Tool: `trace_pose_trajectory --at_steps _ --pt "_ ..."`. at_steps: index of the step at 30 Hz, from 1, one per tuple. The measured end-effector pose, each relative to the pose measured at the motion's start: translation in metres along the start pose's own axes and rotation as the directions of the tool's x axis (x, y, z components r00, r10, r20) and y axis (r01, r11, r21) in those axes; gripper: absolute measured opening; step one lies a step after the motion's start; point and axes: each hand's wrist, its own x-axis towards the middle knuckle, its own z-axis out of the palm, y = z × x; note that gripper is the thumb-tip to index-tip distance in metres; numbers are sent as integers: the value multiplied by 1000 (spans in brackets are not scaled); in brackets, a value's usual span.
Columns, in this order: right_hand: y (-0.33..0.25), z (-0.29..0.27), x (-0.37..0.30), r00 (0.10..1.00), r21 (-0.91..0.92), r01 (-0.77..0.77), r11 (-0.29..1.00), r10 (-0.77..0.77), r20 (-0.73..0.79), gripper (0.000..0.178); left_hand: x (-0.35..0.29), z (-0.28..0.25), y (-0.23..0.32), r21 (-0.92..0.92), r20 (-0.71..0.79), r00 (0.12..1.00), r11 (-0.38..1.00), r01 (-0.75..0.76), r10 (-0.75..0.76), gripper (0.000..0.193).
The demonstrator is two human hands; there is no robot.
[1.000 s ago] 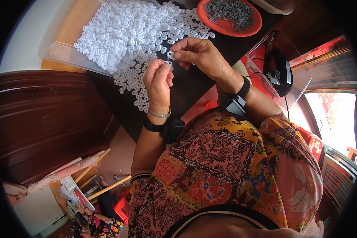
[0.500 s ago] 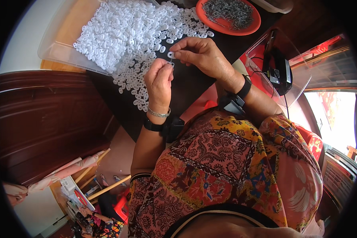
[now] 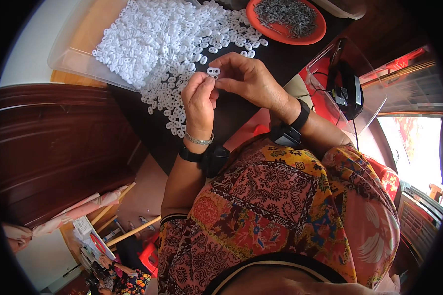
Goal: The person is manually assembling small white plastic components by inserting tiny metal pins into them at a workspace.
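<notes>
While the left hand [image 3: 199, 102] is pinching small white pieces [image 3: 213, 72], the right hand [image 3: 259, 82] is curving open at their three o'clock, seemingly mid-assembly, the next move probably needing precise regripping.

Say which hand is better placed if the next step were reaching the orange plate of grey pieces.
Likely the right hand: it is closer to the orange plate. The left hand is farther away and pinches a small white piece.

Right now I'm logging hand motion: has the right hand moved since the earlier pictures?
Yes: the right hand has shifted slightly toward the patterned garment, judged against the orange plate, which has stayed put on the dark table.
</notes>
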Motion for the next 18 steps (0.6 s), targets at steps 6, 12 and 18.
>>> trace_pose_trajectory --at_steps 6,12,18 --pt "-4 -2 -2 1000 -13 -13 1000 13 6 30 -1 1 2 19 42 999 999 -33 32 22" --pt "-6 -3 -3 998 -10 -34 999 35 58 28 2 -1 -5 5 15 998 998 -58 58 28" --pt "0 -2 -3 1000 -39 1 999 0 28 28 3 1 -2 42 62 997 998 -56 54 27"
